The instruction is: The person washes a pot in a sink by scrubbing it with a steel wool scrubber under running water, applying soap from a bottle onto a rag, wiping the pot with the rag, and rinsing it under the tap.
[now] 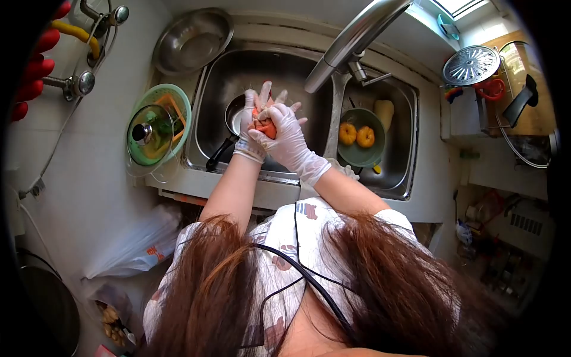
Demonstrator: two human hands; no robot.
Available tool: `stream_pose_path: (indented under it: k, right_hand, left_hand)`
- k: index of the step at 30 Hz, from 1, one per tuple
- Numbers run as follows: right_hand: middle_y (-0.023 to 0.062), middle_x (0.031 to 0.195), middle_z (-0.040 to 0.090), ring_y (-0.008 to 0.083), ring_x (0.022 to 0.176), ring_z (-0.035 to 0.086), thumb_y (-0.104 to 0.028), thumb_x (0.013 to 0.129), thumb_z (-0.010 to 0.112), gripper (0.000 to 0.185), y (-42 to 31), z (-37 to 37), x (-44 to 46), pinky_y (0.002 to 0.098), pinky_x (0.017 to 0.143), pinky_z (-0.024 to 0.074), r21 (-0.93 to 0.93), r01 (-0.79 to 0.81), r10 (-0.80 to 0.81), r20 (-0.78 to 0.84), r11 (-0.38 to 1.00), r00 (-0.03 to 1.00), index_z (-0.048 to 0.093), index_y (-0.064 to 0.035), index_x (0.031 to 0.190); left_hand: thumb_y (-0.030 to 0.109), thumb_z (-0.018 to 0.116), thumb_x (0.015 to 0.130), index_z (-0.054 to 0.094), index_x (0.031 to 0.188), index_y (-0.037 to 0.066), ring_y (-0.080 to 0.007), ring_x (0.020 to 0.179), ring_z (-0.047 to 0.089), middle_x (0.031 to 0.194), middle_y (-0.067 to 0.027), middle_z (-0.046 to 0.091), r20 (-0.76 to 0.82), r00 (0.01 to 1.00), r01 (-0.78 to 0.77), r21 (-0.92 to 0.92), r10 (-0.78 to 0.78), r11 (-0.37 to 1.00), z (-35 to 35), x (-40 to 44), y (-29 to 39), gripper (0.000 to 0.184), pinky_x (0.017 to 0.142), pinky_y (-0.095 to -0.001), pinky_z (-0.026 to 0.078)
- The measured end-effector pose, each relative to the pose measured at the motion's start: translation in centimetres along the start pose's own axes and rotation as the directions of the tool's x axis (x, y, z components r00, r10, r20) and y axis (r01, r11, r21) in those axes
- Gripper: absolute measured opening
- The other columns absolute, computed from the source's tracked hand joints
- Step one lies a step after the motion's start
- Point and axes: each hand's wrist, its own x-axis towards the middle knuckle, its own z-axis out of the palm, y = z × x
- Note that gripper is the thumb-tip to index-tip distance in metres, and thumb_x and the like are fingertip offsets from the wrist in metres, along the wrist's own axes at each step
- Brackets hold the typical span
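Above the left sink basin [297,65], my two gloved hands are close together around an orange-red piece of food [264,127]. My left hand [249,125] supports it from the left, its fingers pointing up and spread. Across it from the right lies my right hand [285,134], with its fingers bent over the piece. What the piece is cannot be made out. Partly hidden behind my left hand, a small pan [234,114] with a black handle sits in the basin.
A steel bowl [195,40] stands at the back left, above a green basin with a glass lid [148,134]. The faucet [345,44] reaches over the sink. In the right basin, a green bowl [370,156] holds two yellow-orange items [357,135] beside a pale vegetable [385,113].
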Motion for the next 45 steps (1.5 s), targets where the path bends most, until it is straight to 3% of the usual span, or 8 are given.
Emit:
stream_pose_path:
  k: [2, 8, 15, 18, 30, 35, 41, 45]
  right_hand:
    - [0.0123, 0.091, 0.054, 0.0328, 0.092, 0.052, -0.015, 0.069, 0.075, 0.029, 0.7, -0.4, 1.2, 0.0409, 0.083, 0.0417, 0.037, 0.037, -0.037, 0.005, 0.999, 0.999, 0.053, -0.0059, 0.086]
    - [0.0087, 0.121, 0.051, 0.0299, 0.114, 0.046, -0.026, 0.075, 0.063, 0.029, 2.0, -2.7, 3.4, 0.0483, 0.096, 0.0308, -0.493, 0.094, -0.149, -0.073, 0.865, 0.986, 0.063, -0.0195, 0.103]
    - [0.0127, 0.129, 0.049, 0.0182, 0.117, 0.047, -0.017, 0.091, 0.059, 0.052, 4.9, -0.5, 2.7, 0.0274, 0.1, 0.0369, 0.257, -0.023, 0.047, -0.086, 0.966, 0.995, 0.037, -0.0055, 0.137]
    - [0.0072, 0.114, 0.061, 0.0145, 0.107, 0.055, -0.021, 0.095, 0.052, 0.033, 4.9, 0.0, 2.9, 0.0249, 0.095, 0.0403, 0.689, -0.412, 0.433, 0.157, 0.596, 0.888, 0.054, -0.0012, 0.121]
    - [0.015, 0.085, 0.067, 0.025, 0.082, 0.064, -0.022, 0.092, 0.047, 0.031, 6.5, -0.7, 2.2, 0.0329, 0.074, 0.0489, 0.366, -0.408, 0.461, -0.068, 0.836, 0.885, 0.062, 0.0046, 0.099]
    - [0.0118, 0.081, 0.066, 0.0238, 0.08, 0.065, -0.023, 0.093, 0.048, 0.032, 6.6, -1.5, 2.4, 0.0307, 0.074, 0.05, 0.417, -0.703, 0.673, 0.246, 0.576, 0.698, 0.06, 0.0041, 0.104]
    - [0.0092, 0.11, 0.059, 0.0134, 0.098, 0.055, -0.026, 0.084, 0.069, 0.046, 6.0, -2.9, 1.2, 0.0259, 0.085, 0.0463, 0.663, -0.603, 0.575, 0.305, 0.444, 0.759, 0.053, 0.0005, 0.118]
    - [0.0041, 0.103, 0.061, 0.0119, 0.094, 0.056, -0.015, 0.08, 0.072, 0.045, 6.9, -1.5, 0.5, 0.0258, 0.083, 0.047, 0.507, -0.45, 0.407, 0.201, 0.735, 0.891, 0.054, -0.0013, 0.119]
  left_hand:
    - [0.033, 0.036, 0.097, 0.049, 0.123, 0.002, -0.0429, 0.116, 0.047, 0.128, -0.0166, 0.05, 0.219, 0.975, 0.033, -0.044, -0.022, 0.998, -1.0, 1.3, 0.2, 0.041, 0.099, -0.0631, 0.033]
    - [0.037, 0.034, 0.098, 0.051, 0.12, 0.006, -0.0262, 0.111, 0.054, 0.119, -0.0123, 0.056, 0.039, 0.999, 0.031, -0.139, -0.026, 0.99, -3.4, 2.4, 0.3, 0.042, 0.098, -0.0404, 0.042]
    - [0.045, 0.042, 0.096, 0.057, 0.095, 0.011, -0.0153, 0.079, 0.058, 0.085, -0.002, 0.06, -0.2, 0.971, -0.072, 0.281, 0.132, 0.957, -0.1, 2.8, -2.3, 0.037, 0.075, -0.0306, 0.049]
    - [0.048, 0.043, 0.095, 0.057, 0.092, 0.011, -0.0145, 0.077, 0.057, 0.083, -0.0016, 0.059, -0.331, 0.907, -0.112, 0.404, 0.259, 0.908, 0.8, 3.5, -2.9, 0.04, 0.073, -0.0293, 0.049]
    - [0.036, 0.039, 0.099, 0.06, 0.089, 0.008, -0.0143, 0.077, 0.057, 0.083, -0.0021, 0.06, -0.196, 0.88, -0.17, 0.721, 0.433, 0.672, -1.8, 4.2, -4.3, 0.036, 0.069, -0.0285, 0.049]
    - [0.039, 0.041, 0.098, 0.061, 0.087, 0.008, -0.0125, 0.049, 0.052, 0.067, -0.0012, 0.057, -0.309, 0.853, 0.125, 0.903, 0.421, 0.41, -2.0, 3.1, -3.3, 0.038, 0.039, -0.0269, 0.041]
    - [0.046, 0.035, 0.098, 0.06, 0.105, 0.009, -0.0114, 0.074, 0.06, 0.089, -0.0029, 0.064, -0.314, 0.934, 0.053, 0.594, 0.171, 0.803, -0.3, 1.1, 0.7, 0.045, 0.061, -0.0273, 0.051]
    - [0.042, 0.034, 0.099, 0.061, 0.11, 0.003, -0.0134, 0.079, 0.064, 0.096, -0.0047, 0.065, -0.269, 0.944, 0.033, 0.652, 0.191, 0.758, 0.9, 0.5, 1.6, 0.048, 0.064, -0.0265, 0.052]
